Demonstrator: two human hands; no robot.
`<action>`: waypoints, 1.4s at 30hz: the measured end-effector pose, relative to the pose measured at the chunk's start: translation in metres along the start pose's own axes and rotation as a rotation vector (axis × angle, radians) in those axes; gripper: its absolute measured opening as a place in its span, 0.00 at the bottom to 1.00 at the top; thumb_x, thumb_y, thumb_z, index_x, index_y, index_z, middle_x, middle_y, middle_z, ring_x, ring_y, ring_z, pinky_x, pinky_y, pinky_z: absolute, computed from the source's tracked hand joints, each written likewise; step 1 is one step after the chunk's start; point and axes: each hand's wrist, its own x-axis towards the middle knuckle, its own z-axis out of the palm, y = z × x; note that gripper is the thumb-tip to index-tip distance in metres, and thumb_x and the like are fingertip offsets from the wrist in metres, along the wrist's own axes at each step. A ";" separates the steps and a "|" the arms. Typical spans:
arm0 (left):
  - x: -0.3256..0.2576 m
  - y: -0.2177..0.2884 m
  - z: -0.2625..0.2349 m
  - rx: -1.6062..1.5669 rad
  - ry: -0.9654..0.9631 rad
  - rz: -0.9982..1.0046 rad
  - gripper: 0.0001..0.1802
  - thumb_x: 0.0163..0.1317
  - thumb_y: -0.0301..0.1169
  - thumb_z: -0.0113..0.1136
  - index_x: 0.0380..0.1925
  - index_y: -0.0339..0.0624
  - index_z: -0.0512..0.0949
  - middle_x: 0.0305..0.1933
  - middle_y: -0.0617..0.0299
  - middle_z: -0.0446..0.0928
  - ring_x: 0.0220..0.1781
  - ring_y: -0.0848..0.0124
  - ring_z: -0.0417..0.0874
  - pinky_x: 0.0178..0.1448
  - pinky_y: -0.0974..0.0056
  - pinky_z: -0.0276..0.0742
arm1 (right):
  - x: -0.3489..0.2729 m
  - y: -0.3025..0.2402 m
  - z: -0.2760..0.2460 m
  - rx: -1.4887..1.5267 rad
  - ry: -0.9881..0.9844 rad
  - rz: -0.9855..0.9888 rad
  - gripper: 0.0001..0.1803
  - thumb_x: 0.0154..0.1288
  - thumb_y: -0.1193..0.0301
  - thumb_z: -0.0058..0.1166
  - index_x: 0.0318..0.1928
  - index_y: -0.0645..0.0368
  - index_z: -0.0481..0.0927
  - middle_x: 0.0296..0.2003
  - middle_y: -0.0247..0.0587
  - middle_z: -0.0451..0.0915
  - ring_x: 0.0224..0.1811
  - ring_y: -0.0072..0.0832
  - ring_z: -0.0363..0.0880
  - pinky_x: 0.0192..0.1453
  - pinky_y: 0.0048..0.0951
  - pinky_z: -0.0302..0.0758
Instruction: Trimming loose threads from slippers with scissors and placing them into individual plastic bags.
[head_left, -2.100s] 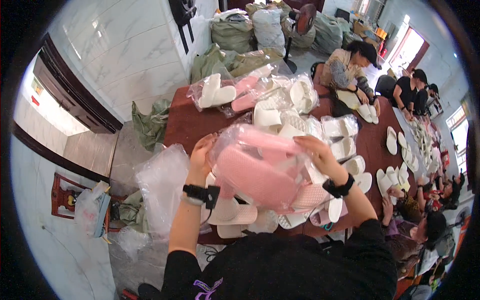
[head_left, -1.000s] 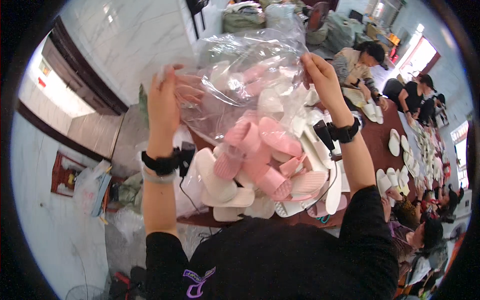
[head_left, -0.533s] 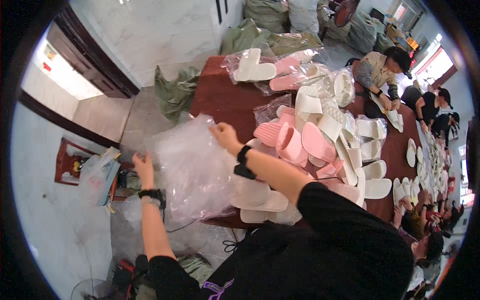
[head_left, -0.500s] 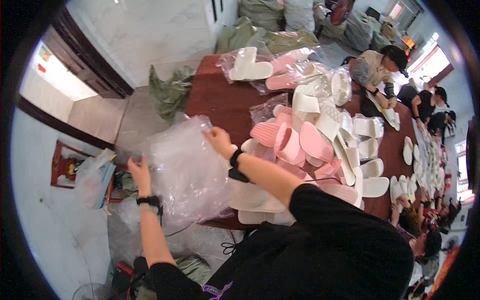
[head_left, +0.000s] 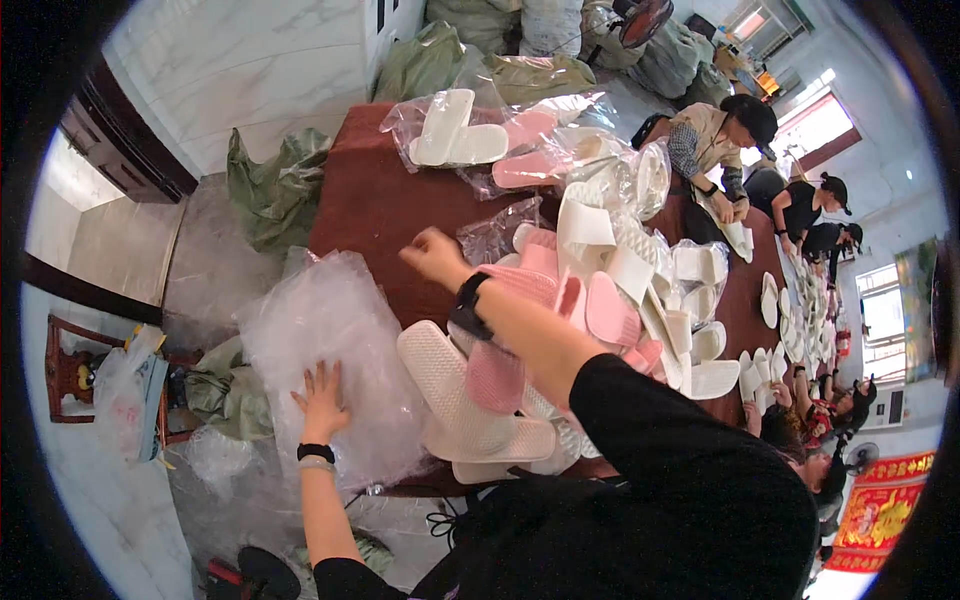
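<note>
My left hand [head_left: 322, 405] lies with fingers spread on a stack of clear plastic bags [head_left: 300, 320] at the table's left edge. Over the bare red-brown table top [head_left: 365, 190], right of the bags, is my right hand [head_left: 437, 258], its fingers curled together. Whether anything is in them is hidden. Close to my right forearm is a heap of slippers: a white slipper [head_left: 425, 365] with a textured sole, a pink slipper [head_left: 495, 378] and several more of both colours.
Bagged slippers [head_left: 450, 135] lie at the table's far end. A green sack [head_left: 275, 190] is on the floor beyond the bags. At left stands a wooden chair [head_left: 68, 370]. A co-worker [head_left: 720, 140] handles a white slipper across the table; other people work further right.
My right hand has come away from the bags' edge and is over the table. My left hand has moved onto the bags, which now lie flatter. The view has shifted.
</note>
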 end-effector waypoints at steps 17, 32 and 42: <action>-0.004 0.015 -0.010 0.029 -0.050 -0.051 0.48 0.39 0.38 0.61 0.66 0.65 0.54 0.72 0.55 0.47 0.73 0.46 0.41 0.65 0.28 0.27 | 0.042 -0.021 -0.267 -0.439 -0.540 -0.325 0.16 0.45 0.69 0.65 0.35 0.62 0.78 0.25 0.33 0.76 0.28 0.20 0.71 0.33 0.25 0.69; -0.036 0.188 -0.074 -0.477 0.535 0.608 0.38 0.52 0.40 0.63 0.61 0.39 0.61 0.65 0.51 0.60 0.66 0.57 0.62 0.67 0.52 0.54 | -0.212 -0.265 -0.453 -0.118 0.329 -0.925 0.07 0.60 0.71 0.57 0.39 0.56 0.79 0.33 0.26 0.78 0.36 0.13 0.73 0.37 0.15 0.69; -0.112 0.374 -0.084 -1.904 -0.491 0.312 0.28 0.65 0.45 0.48 0.60 0.41 0.60 0.59 0.54 0.69 0.58 0.60 0.73 0.57 0.51 0.72 | -0.223 -0.181 -0.462 0.385 0.168 -0.484 0.16 0.64 0.63 0.54 0.45 0.62 0.76 0.35 0.31 0.78 0.34 0.18 0.73 0.36 0.19 0.68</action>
